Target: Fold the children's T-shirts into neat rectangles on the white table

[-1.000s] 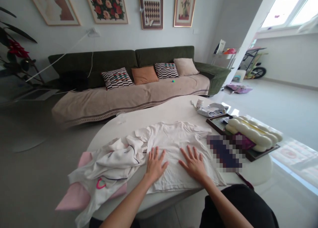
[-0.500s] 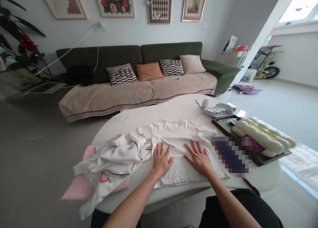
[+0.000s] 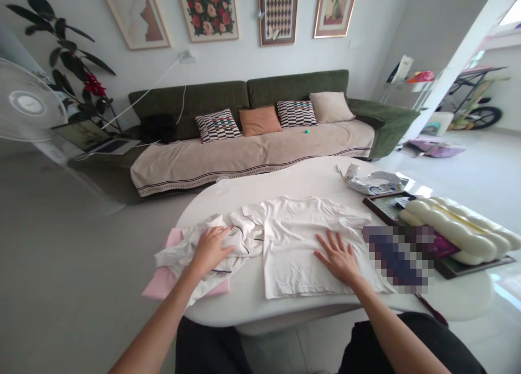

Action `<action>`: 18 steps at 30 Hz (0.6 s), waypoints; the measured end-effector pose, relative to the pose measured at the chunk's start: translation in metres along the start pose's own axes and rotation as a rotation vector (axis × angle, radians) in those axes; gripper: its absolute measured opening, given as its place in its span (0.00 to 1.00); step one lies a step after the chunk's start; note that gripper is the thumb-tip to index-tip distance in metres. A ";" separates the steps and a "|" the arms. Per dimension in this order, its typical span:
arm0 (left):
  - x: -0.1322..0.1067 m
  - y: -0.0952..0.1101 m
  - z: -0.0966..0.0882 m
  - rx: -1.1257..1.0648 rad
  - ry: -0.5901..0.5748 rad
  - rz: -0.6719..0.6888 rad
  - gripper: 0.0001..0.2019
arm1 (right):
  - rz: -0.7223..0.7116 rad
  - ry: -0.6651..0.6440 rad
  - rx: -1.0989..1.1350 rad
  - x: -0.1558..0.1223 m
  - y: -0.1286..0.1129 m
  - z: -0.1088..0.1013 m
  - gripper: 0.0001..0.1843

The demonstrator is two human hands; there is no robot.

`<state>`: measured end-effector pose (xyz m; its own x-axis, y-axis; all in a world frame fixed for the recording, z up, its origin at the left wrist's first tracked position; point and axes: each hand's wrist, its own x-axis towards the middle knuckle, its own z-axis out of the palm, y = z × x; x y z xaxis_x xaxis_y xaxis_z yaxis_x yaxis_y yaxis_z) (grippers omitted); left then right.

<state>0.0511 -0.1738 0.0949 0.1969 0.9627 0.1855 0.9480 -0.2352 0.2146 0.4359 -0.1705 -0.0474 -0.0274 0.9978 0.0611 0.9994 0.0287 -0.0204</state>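
A white T-shirt [image 3: 293,254] lies spread out on the white table [image 3: 280,174], its neck away from me and its hem near the front edge. My right hand [image 3: 337,257] rests flat on the shirt's right half, fingers spread. Over to the left, my left hand [image 3: 211,250] lies on a crumpled white garment with dark piping [image 3: 240,243], fingers stretched and the thumb apart. Beneath that garment a folded pink cloth [image 3: 160,283] sticks out at the table's left edge.
To the right stands a dark tray [image 3: 451,273] bearing a puffy cream-coloured object [image 3: 459,227]. Near it are a blurred-out dark item [image 3: 396,257] and a crinkled plastic packet [image 3: 376,182]. A green sofa [image 3: 297,94] lies beyond the table; a fan [image 3: 28,102] is at far left.
My left hand has moved left, off the T-shirt and onto the crumpled garment. My right hand stays flat on the T-shirt. The view has turned left, bringing the fan in.
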 end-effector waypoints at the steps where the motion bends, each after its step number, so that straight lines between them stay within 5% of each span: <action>1: -0.006 -0.017 -0.004 0.018 -0.043 -0.045 0.15 | -0.001 -0.009 0.003 0.000 0.000 -0.002 0.31; 4: -0.018 -0.050 -0.011 -0.061 -0.056 -0.096 0.12 | 0.000 -0.077 0.050 0.000 0.000 -0.016 0.31; 8: -0.025 -0.052 -0.042 -0.289 0.321 -0.096 0.15 | 0.005 -0.141 0.174 0.003 -0.020 -0.045 0.30; 12: -0.033 -0.025 -0.092 -0.445 0.481 -0.111 0.13 | -0.174 -0.085 0.304 -0.001 -0.091 -0.083 0.35; 15: -0.042 -0.006 -0.122 -0.480 0.436 -0.066 0.14 | -0.494 0.089 0.788 -0.016 -0.162 -0.114 0.43; 18: -0.048 -0.004 -0.142 -0.395 0.406 -0.048 0.15 | -0.569 0.136 1.070 -0.040 -0.210 -0.139 0.21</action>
<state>0.0018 -0.2383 0.2208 -0.0304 0.8635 0.5035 0.7727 -0.2992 0.5599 0.2305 -0.2251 0.0935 -0.3889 0.8138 0.4318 0.3205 0.5589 -0.7648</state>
